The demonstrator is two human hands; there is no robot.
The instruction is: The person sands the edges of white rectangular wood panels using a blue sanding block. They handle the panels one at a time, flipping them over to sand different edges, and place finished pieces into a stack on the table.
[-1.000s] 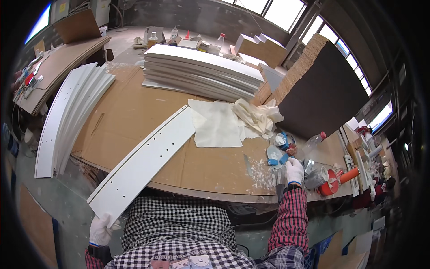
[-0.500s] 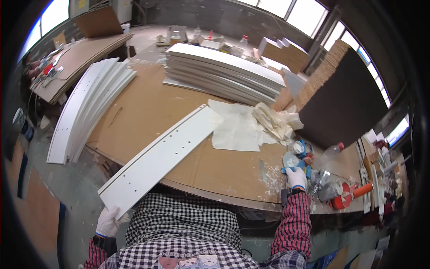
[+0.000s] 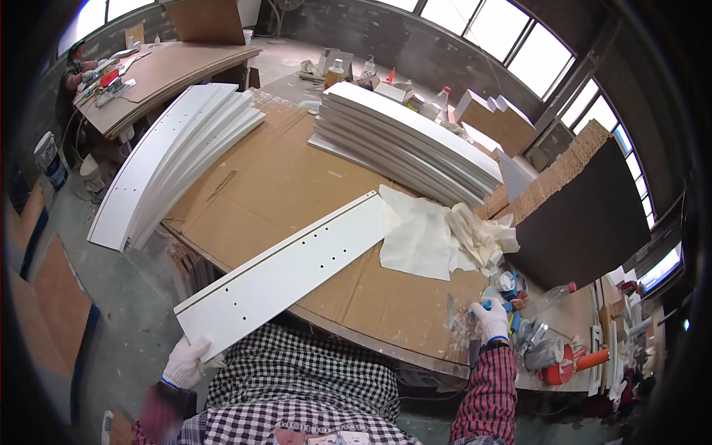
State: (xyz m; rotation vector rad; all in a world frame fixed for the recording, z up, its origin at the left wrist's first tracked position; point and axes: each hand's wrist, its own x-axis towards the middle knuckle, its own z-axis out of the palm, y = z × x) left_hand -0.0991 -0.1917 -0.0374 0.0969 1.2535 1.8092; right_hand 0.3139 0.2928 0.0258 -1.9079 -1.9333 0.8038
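A long white panel [image 3: 282,271] with small drilled holes and a groove along one edge lies slanting across the table, its near end past the front edge. My gloved left hand [image 3: 187,363] grips that near corner, fingers closed around it. At the right of the table, my gloved right hand [image 3: 491,320] is closed around a blue-handled tool [image 3: 486,305]; its working end is too small to make out. Just left of it lies a thin grey strip [image 3: 451,310] among white flecks. Cream cloths [image 3: 419,233] touch the panel's far end.
White panels are stacked at the back [image 3: 408,141] and at the left [image 3: 167,163]. A dark board [image 3: 586,215] stands at the right. Near my right hand are a clear bottle [image 3: 552,297], a tape roll [image 3: 556,367] and jars. Another person [image 3: 78,70] works at the far-left table.
The head view has shifted, so the scene sits lower and farther right. My right hand has moved slightly forward with the blue handle. My left hand keeps its grip on the panel.
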